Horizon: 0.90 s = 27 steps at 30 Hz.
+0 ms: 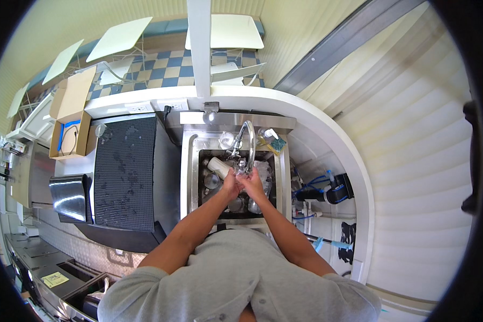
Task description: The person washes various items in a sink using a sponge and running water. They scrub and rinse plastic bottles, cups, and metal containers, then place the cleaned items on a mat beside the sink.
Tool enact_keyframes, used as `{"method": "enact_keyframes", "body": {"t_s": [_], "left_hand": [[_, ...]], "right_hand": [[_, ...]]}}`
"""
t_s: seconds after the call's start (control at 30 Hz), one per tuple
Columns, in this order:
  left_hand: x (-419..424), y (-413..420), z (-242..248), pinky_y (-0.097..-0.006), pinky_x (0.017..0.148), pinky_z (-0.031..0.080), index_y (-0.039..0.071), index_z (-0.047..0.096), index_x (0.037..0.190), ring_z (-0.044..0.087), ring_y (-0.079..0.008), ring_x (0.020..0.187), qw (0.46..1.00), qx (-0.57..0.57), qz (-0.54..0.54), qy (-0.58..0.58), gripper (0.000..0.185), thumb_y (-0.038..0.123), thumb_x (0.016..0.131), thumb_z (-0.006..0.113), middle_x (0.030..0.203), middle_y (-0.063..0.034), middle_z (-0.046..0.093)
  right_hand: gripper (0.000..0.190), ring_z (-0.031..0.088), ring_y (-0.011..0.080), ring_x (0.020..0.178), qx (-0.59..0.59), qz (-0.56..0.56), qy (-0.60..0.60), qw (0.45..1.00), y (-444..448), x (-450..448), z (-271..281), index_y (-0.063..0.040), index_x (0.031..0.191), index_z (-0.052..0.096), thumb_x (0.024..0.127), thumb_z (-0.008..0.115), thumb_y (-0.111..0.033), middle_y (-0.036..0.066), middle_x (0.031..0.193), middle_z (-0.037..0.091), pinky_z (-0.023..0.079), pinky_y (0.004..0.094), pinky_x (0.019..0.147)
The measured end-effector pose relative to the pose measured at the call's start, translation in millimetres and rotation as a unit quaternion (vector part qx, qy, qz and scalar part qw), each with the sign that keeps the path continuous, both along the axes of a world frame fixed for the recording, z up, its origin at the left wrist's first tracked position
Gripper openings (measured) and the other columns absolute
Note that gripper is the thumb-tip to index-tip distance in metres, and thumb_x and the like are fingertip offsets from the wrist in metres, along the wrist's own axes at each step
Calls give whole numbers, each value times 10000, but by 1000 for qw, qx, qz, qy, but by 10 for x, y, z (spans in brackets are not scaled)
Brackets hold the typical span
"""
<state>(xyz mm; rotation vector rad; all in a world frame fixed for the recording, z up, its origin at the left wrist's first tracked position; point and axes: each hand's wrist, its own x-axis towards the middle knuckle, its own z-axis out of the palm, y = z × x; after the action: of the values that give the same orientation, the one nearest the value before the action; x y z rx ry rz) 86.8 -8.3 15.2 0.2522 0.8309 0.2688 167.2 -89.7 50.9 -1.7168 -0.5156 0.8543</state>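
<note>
Both hands are over the stainless steel sink [194,177], close together under the spout of the chrome faucet [251,141]. My left hand [232,185] and my right hand [252,185] hold a small clear cup or glass between them, partly hidden by the fingers and spout. Left of the hands, a whitish cylindrical container [218,167] lies tilted in the basin. A round clear glass [211,180] is below it. Clear items lie under and right of the hands, too blurred to name.
Behind the basin stand a clear jar [226,139], a pump bottle [267,135] and a green-and-yellow sponge [278,145]. To the left, a black ribbed mat [124,173] bears an upturned clear glass [102,131], near an open cardboard box [81,139].
</note>
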Motion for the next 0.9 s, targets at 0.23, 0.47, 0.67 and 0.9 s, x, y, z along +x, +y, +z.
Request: {"method": "enact_keyframes", "body": {"t_s": [0.23, 0.47, 0.67, 0.9], "left_hand": [[-109, -53, -118, -405, 723, 518, 99, 607, 1137, 624, -208, 859, 957, 219, -117, 150, 381, 394, 1023, 395, 971, -57, 627], [-558, 122, -320, -471, 820, 495, 108, 556, 1301, 591, -214, 1085, 941, 237, -144, 195, 423, 366, 966, 540, 1133, -37, 614], [-628, 150, -207, -537, 944, 443, 100, 500, 1341, 471, -271, 1292, 957, 172, -132, 192, 474, 384, 965, 547, 1346, -87, 521], [-396, 201, -31, -540, 977, 423, 57, 453, 1360, 457, -276, 1287, 972, 140, -130, 137, 629, 556, 979, 474, 1389, -91, 470]], "right_hand": [[799, 630, 303, 1098, -143, 24, -13, 989, -58, -37, 82, 53, 1367, 451, 779, 803, -358, 215, 1190, 633, 485, 378, 957], [807, 585, 353, 1154, -155, 260, -228, 925, -131, 33, 316, 36, 1305, 469, 653, 848, -252, 228, 1224, 578, 469, 399, 985], [616, 595, 357, 1093, -64, 153, -238, 957, -168, 142, 94, -8, 1192, 534, 687, 822, -208, 192, 1117, 614, 471, 405, 952], [393, 648, 328, 996, 18, -104, 537, 837, -38, 79, -236, -7, 1162, 546, 998, 548, -364, 191, 1126, 643, 555, 389, 837]]}}
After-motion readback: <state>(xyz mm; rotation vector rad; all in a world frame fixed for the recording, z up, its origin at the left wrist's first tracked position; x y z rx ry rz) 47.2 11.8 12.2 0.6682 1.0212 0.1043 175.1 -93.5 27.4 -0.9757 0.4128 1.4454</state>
